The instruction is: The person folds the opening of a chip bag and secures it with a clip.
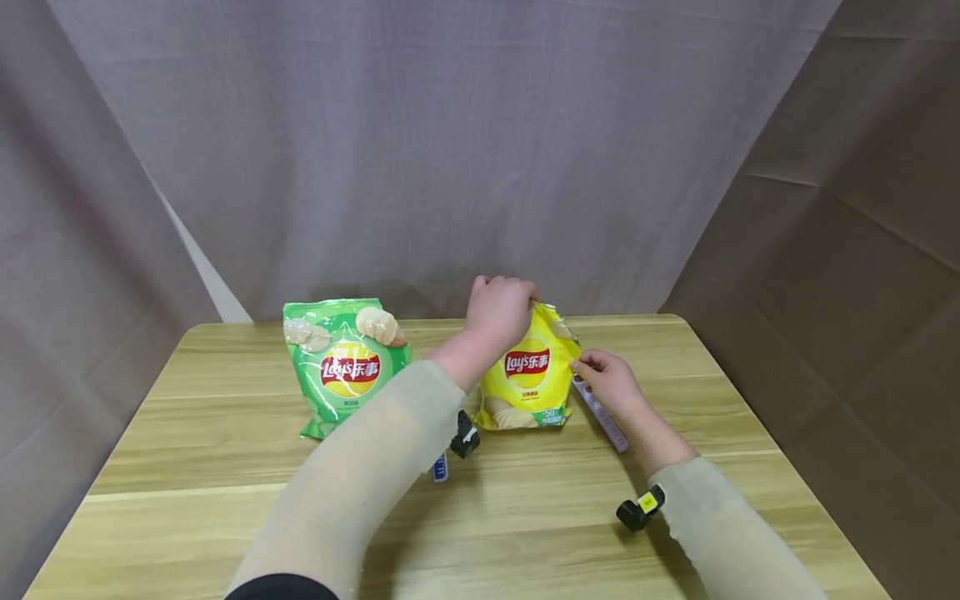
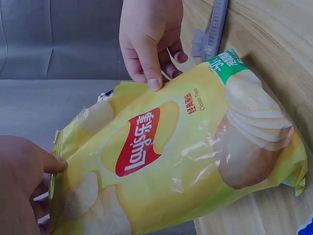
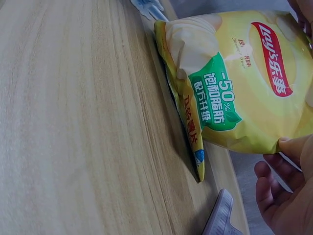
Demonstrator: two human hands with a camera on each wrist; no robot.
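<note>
A yellow bag of Lay's potato chips (image 1: 528, 375) stands tilted on the wooden table, its printed front facing me. My left hand (image 1: 501, 310) pinches its top edge, thumb in front and fingers behind, as the left wrist view shows. At the bag's right side, my right hand (image 1: 611, 383) holds the edge between its thumb (image 3: 292, 147) and fingers partly hidden behind. Beside that hand lies a long purple bag clip (image 1: 602, 415). A blue strip (image 1: 440, 467), perhaps another clip, is mostly hidden by my left forearm.
A green Lay's chip bag (image 1: 348, 367) leans upright at the back left of the table (image 1: 187, 467). Grey curtains (image 1: 465, 167) hang behind the table's far edge and along both sides. A small black camera (image 1: 640, 508) is on the right wrist.
</note>
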